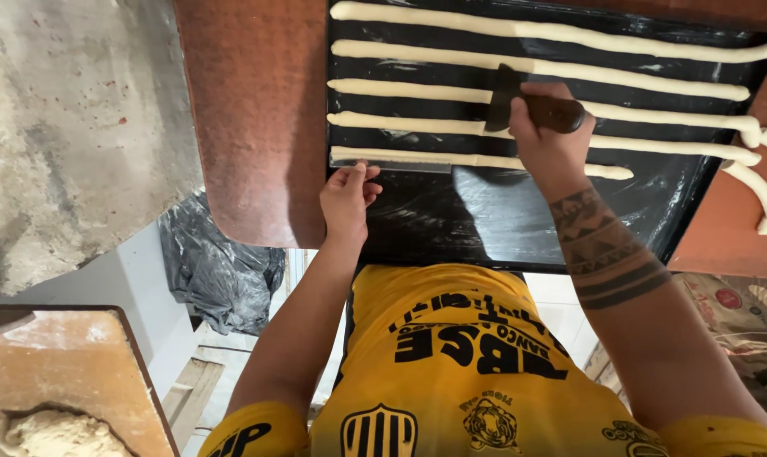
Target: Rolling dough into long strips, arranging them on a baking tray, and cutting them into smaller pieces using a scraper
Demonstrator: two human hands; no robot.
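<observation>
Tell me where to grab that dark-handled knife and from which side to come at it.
Grip the knife by its brown handle, where the right hand already wraps it, coming from the near edge of the black tray. The dark blade points away toward the dough strips, so the handle end is probably the safe part. The left hand rests at the nearest strip.

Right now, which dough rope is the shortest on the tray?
The dough rope nearest the person, by the left hand. It ends mid-tray; the others reach the far edge.
</observation>
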